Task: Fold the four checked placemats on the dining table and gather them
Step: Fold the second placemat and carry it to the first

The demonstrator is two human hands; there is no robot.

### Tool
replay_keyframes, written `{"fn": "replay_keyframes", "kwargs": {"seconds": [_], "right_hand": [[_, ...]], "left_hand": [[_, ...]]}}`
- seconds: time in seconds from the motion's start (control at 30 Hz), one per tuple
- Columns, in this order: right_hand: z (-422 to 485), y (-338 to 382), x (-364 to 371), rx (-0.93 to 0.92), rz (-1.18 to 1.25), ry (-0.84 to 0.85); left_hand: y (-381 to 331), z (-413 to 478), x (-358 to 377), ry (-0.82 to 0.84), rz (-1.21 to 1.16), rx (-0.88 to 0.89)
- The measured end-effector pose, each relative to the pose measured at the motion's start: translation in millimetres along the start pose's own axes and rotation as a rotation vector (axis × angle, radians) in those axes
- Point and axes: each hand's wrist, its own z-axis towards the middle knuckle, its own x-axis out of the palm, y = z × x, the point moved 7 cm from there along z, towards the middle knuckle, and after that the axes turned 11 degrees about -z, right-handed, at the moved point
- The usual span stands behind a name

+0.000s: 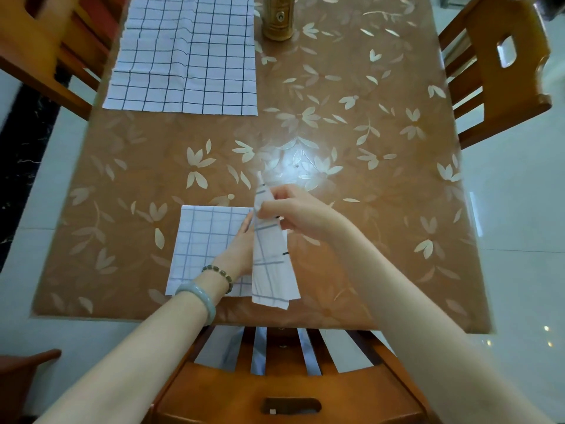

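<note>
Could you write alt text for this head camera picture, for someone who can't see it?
Seen from above, a person's right hand lifts one edge of a checked placemat on a brown leaf-patterned dining table, while the left hand presses it flat. A second placemat lies unfolded at the far left beside a golden container; wooden chairs surround the table.

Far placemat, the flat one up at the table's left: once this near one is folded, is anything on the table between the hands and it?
Nothing visible. Between the near placemat, held by the left hand and right hand, and the far placemat lies only bare tabletop. The wooden container stands to that placemat's right, off the path.
</note>
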Motion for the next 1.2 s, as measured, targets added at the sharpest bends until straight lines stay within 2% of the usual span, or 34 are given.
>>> {"fn": "replay_keyframes", "kwargs": {"seconds": [0.13, 0.2, 0.23, 0.3, 0.33, 0.43, 0.53, 0.6, 0.7, 0.73, 0.93, 1.13, 1.2], "right_hand": [[24.5, 0.0, 20.3, 0.007, -0.099, -0.004], [40.2, -8.9, 27.3, 0.039, -0.094, -0.024], [48.6, -14.8, 31.3, 0.057, -0.091, -0.039], [64.5, -24.3, 40.8, 0.095, -0.095, -0.080], [72.2, -28.9, 47.5, 0.109, -0.098, -0.093], [87.3, -34.4, 68.9, 0.113, -0.140, -0.090], [89.8, -40.6, 72.0, 0.078, -0.255, -0.144], [80.8, -49.3, 56.5, 0.024, -0.406, -0.291], [54.2, -62.1, 25.1, -0.137, -0.827, -0.632], [47.9, -68.9, 19.7, -0.175, -0.945, -0.686], [42.8, -118.5, 16.0, -0.061, -1.242, -0.509], [43.5, -136.3, 19.9, 0.017, -1.328, -0.421], [42.4, -138.1, 19.9, 0.040, -1.343, -0.404]], "left_hand": [[7.0, -19.1, -51.7, -0.161, -0.324, 0.044], [29.0, -40.2, -86.2, -0.324, -0.605, -0.104], [39.8, -52.5, -96.8, -0.354, -0.795, -0.166], [61.8, -68.4, -100.6, -0.322, -1.177, -0.307], [67.8, -72.0, -100.4, -0.280, -1.230, -0.367], [73.4, -77.3, -102.6, -0.207, -1.146, -0.434], [76.5, -76.2, -103.4, -0.248, -1.050, -0.474], [80.5, -74.5, -106.2, -0.303, -0.927, -0.473], [85.2, -75.8, -111.7, -0.415, -0.763, -0.453], [87.5, -77.1, -112.7, -0.447, -0.720, -0.460], [96.1, -81.9, -115.7, -0.530, -0.503, -0.485], [95.5, -86.4, -114.1, -0.539, -0.378, -0.501], [87.0, -88.4, -119.6, -0.597, -0.195, -0.442]]}}
